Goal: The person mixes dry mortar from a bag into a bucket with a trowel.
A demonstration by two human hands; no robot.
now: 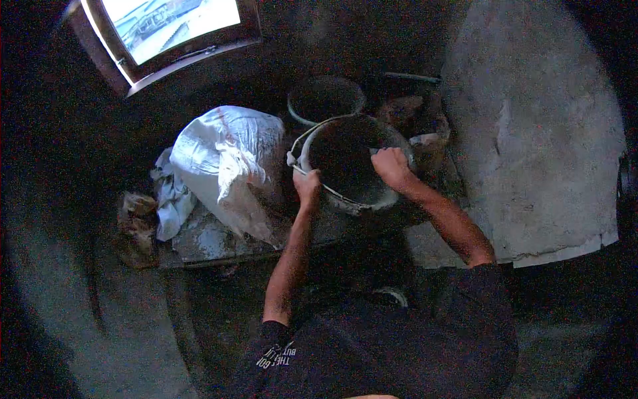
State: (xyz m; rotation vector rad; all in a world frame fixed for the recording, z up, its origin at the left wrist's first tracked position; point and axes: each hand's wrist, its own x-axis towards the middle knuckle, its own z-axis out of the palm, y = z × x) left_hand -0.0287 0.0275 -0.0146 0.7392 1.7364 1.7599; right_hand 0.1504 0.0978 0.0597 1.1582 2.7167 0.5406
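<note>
A large round bucket (380,201) with a dark interior stands on a low surface in front of me, its wire handle lying along the left and near rim. On the left side of the bucket, my left hand (307,186) is closed round the handle near the rim. My right hand (391,165) is closed in a fist over the bucket's right inner side; what it holds, if anything, is too dark to make out. The inside of the bucket is too dark to tell its contents.
A white sack (226,159) stands left of the bucket, beside a crumpled pale bag (174,206) and a brown plastic bag (136,223). Behind is a second round container (325,121). A large grey board (538,146) lies at right. A window (173,26) is upper left.
</note>
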